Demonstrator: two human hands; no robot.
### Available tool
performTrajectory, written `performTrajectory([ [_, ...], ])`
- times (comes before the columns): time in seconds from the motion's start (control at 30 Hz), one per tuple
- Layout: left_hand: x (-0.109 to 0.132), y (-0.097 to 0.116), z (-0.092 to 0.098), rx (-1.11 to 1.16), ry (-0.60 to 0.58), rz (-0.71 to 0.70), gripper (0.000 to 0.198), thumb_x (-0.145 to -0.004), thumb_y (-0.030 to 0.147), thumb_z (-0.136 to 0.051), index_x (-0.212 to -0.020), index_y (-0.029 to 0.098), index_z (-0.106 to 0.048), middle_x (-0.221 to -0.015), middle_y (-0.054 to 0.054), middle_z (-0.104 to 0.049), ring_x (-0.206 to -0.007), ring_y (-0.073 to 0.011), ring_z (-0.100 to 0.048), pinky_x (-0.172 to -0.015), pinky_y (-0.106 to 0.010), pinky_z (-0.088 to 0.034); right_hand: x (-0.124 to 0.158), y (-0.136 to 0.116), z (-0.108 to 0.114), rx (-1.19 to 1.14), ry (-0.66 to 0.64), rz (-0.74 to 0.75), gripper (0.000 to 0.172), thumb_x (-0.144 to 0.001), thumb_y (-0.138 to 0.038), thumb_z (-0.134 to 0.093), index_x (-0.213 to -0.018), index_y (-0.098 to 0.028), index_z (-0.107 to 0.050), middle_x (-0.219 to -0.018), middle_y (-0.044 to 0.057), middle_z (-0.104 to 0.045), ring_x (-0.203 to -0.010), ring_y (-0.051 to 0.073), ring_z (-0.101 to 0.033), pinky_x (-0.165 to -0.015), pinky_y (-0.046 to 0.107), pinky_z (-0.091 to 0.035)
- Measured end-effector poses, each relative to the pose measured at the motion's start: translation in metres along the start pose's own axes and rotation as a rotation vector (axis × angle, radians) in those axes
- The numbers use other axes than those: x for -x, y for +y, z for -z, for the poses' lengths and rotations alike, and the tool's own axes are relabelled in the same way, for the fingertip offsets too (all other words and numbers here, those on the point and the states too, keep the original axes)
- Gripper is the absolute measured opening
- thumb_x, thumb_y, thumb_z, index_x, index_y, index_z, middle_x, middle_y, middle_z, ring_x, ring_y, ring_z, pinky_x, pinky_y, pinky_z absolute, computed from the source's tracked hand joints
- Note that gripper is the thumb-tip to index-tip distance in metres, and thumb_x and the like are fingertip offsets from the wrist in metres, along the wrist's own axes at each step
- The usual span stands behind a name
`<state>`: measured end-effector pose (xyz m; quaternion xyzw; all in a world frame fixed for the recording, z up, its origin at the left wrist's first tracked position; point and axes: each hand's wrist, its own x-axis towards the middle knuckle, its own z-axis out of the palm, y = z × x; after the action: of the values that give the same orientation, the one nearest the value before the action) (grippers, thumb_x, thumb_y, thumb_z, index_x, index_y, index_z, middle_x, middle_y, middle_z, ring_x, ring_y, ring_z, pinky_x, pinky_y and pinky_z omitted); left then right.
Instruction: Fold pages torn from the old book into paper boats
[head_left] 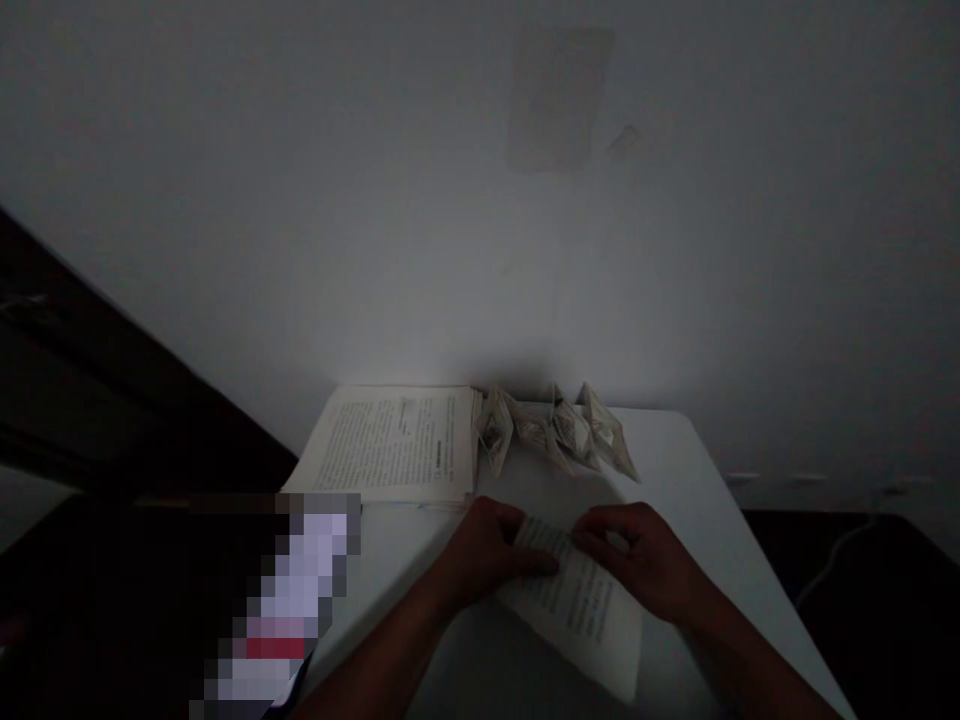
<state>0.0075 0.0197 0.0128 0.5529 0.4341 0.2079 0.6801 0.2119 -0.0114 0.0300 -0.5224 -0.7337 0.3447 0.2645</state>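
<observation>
A sheet of printed paper (pixel 577 610) is held between my two hands above the front part of the white table. My left hand (pixel 499 550) grips its upper left part, thumb lying across the print. At the upper right edge my right hand (pixel 637 555) pinches the paper between thumb and fingertips. The top edge between the hands looks folded, though dim light hides the detail. Beyond my hands stand several folded paper boats (pixel 532 430) in a row, made of printed paper.
A stack of printed pages (pixel 382 450) lies at the table's back left, beside the boats. The white table (pixel 675 450) meets the wall behind. A pixelated bright device-like shape (pixel 285 610) is at the table's left edge. A pale cable (pixel 836 555) hangs at right.
</observation>
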Motion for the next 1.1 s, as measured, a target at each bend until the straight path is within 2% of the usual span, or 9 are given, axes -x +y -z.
performTrajectory([
  [0.13, 0.000, 0.000, 0.002, 0.020, 0.008, 0.006, 0.028, -0.052, 0.030, -0.078, -0.067, 0.008, -0.070, -0.060, -0.003, -0.062, -0.052, -0.0134, -0.054, -0.052, -0.024, -0.042, -0.002, -0.001, -0.001, -0.035, -0.042, -0.022, 0.023, -0.083, -0.033, -0.052, -0.072, -0.018, -0.066, -0.065, 0.001, -0.065, -0.062, 0.015, -0.059, -0.059, 0.023, -0.044],
  [0.33, 0.000, 0.000, 0.003, 0.059, 0.026, -0.049, 0.030, -0.061, 0.035, -0.073, -0.075, 0.009, -0.071, -0.061, -0.002, -0.062, -0.054, -0.0130, -0.055, -0.053, -0.024, -0.041, -0.003, 0.000, 0.000, -0.065, -0.013, -0.036, 0.022, -0.083, -0.031, -0.051, -0.074, -0.018, -0.067, -0.068, 0.002, -0.067, -0.065, 0.015, -0.060, -0.063, 0.023, -0.045],
  [0.47, 0.000, -0.001, 0.004, -0.001, 0.018, -0.042, 0.028, -0.058, 0.036, -0.074, -0.060, 0.009, -0.066, -0.052, 0.002, -0.054, -0.048, -0.0104, -0.048, -0.047, -0.021, -0.035, -0.004, 0.002, 0.000, -0.093, -0.082, -0.042, 0.021, -0.082, -0.031, -0.053, -0.073, -0.018, -0.066, -0.069, 0.002, -0.068, -0.065, 0.016, -0.060, -0.062, 0.024, -0.046],
  [0.6, -0.004, -0.004, 0.006, -0.124, 0.002, -0.026, 0.026, -0.059, 0.035, -0.072, -0.057, 0.010, -0.063, -0.050, 0.004, -0.050, -0.048, -0.0104, -0.047, -0.046, -0.021, -0.033, -0.004, 0.002, -0.004, -0.073, -0.113, -0.032, 0.018, -0.081, -0.028, -0.053, -0.073, -0.018, -0.065, -0.066, 0.000, -0.066, -0.062, 0.015, -0.058, -0.057, 0.024, -0.043],
  [0.67, -0.006, -0.005, 0.005, -0.211, 0.058, -0.051, 0.022, -0.061, 0.032, -0.071, -0.060, 0.011, -0.063, -0.055, 0.003, -0.054, -0.053, -0.0121, -0.050, -0.048, -0.021, -0.035, -0.004, 0.003, -0.006, -0.043, -0.095, -0.055, 0.019, -0.082, -0.027, -0.052, -0.071, -0.018, -0.065, -0.064, 0.000, -0.065, -0.060, 0.015, -0.057, -0.055, 0.024, -0.041],
  [0.73, -0.008, -0.005, 0.005, -0.307, 0.168, -0.090, 0.019, -0.060, 0.027, -0.070, -0.072, 0.013, -0.064, -0.066, 0.001, -0.060, -0.062, -0.0148, -0.055, -0.054, -0.022, -0.039, -0.005, 0.004, -0.009, 0.014, -0.062, -0.067, 0.019, -0.081, -0.027, -0.051, -0.071, -0.018, -0.065, -0.065, 0.001, -0.065, -0.060, 0.016, -0.057, -0.055, 0.025, -0.041],
  [0.87, -0.008, -0.001, 0.002, -0.529, 0.313, -0.157, 0.029, -0.059, 0.022, -0.068, -0.086, 0.016, -0.059, -0.082, -0.003, -0.064, -0.075, -0.0185, -0.058, -0.065, -0.026, -0.042, -0.007, 0.007, -0.015, 0.211, 0.000, -0.045, 0.016, -0.079, -0.026, -0.054, -0.072, -0.020, -0.066, -0.070, 0.003, -0.065, -0.069, 0.019, -0.058, -0.063, 0.028, -0.042],
  [0.97, -0.007, 0.001, 0.002, -0.598, 0.258, -0.175, 0.029, -0.060, 0.021, -0.067, -0.087, 0.018, -0.056, -0.080, -0.002, -0.064, -0.072, -0.0183, -0.058, -0.063, -0.026, -0.041, -0.010, 0.008, -0.018, 0.240, 0.039, -0.057, 0.015, -0.078, -0.029, -0.055, -0.076, -0.020, -0.067, -0.074, 0.004, -0.065, -0.074, 0.020, -0.059, -0.067, 0.031, -0.042],
  [1.1, -0.007, 0.002, 0.001, -0.529, 0.149, -0.179, 0.033, -0.061, 0.018, -0.066, -0.091, 0.020, -0.052, -0.074, 0.001, -0.063, -0.066, -0.0163, -0.058, -0.057, -0.023, -0.040, -0.012, 0.012, -0.018, 0.092, 0.096, -0.096, 0.018, -0.078, -0.033, -0.057, -0.081, -0.018, -0.065, -0.076, 0.003, -0.064, -0.072, 0.019, -0.059, -0.065, 0.029, -0.043],
])
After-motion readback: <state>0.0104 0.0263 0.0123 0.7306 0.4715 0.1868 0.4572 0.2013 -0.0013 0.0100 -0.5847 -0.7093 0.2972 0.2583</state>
